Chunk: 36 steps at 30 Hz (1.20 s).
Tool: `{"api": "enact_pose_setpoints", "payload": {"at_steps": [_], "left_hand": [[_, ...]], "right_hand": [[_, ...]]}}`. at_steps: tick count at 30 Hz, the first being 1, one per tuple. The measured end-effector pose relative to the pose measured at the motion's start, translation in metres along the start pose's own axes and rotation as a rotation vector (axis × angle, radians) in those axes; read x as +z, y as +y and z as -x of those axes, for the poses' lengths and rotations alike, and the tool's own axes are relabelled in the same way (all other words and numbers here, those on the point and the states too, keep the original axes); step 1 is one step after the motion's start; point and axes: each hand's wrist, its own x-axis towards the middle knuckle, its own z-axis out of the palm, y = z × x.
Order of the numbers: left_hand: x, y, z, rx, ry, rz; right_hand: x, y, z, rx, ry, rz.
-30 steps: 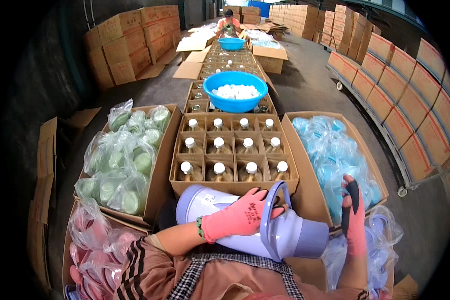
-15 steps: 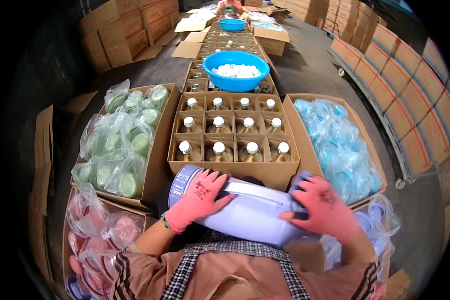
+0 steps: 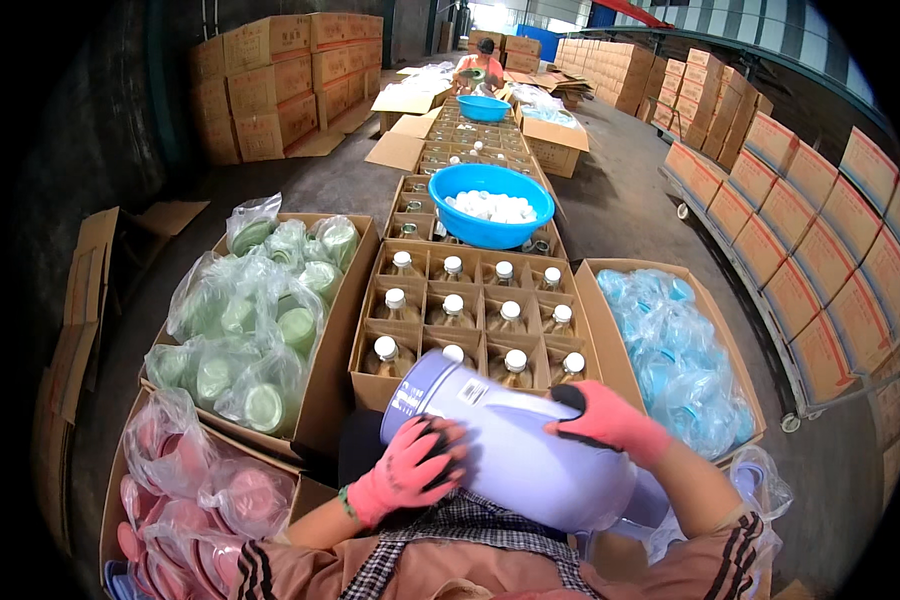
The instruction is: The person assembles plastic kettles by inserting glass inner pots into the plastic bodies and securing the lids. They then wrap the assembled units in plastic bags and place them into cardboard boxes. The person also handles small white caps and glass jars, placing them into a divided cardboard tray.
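Note:
A lavender thermos flask (image 3: 530, 455) lies tilted across my lap, its ribbed rim end up to the left, with a white label on its side. My right hand (image 3: 615, 425), in a pink glove with dark fingertips, grips its upper right side. Against its lower left side my left hand (image 3: 410, 475), gloved alike, has its fingers curled and slightly blurred. Just beyond stands a divided carton (image 3: 370, 388) of glass bottles with white caps (image 3: 453, 303); the flask's rim end overlaps its front row.
Cartons of bagged parts flank me: green (image 3: 255, 315) and pink (image 3: 185, 490) at left, blue (image 3: 670, 350) and lavender (image 3: 750, 480) at right. A blue basin (image 3: 490, 232) of white caps sits beyond. Farther off are a co-worker (image 3: 478, 68) and a loaded cart (image 3: 800, 235).
The flask has turned, bringing its label into sight and its handle out of view. My left hand has moved from its top to its lower side. The view has tipped upward.

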Motion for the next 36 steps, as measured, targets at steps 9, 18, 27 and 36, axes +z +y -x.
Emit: {"api": "enact_pose_setpoints", "payload": {"at_steps": [9, 18, 27, 36], "left_hand": [[0.016, -0.016, 0.033, -0.713, 0.29, 0.814], [0.04, -0.032, 0.075, -1.223, -0.225, 0.961], [0.082, -0.01, 0.073, -1.056, -0.064, 0.518], [0.017, -0.11, 0.059, -0.921, 0.329, 0.15]], "right_hand": [[-0.008, -0.08, 0.014, -0.403, 0.422, -0.824], [0.123, 0.008, -0.004, -0.265, 0.221, -1.137], [0.205, 0.074, -0.015, -0.01, -0.06, -0.915], [0.08, 0.048, -0.043, -0.192, 0.666, -0.487]]}}
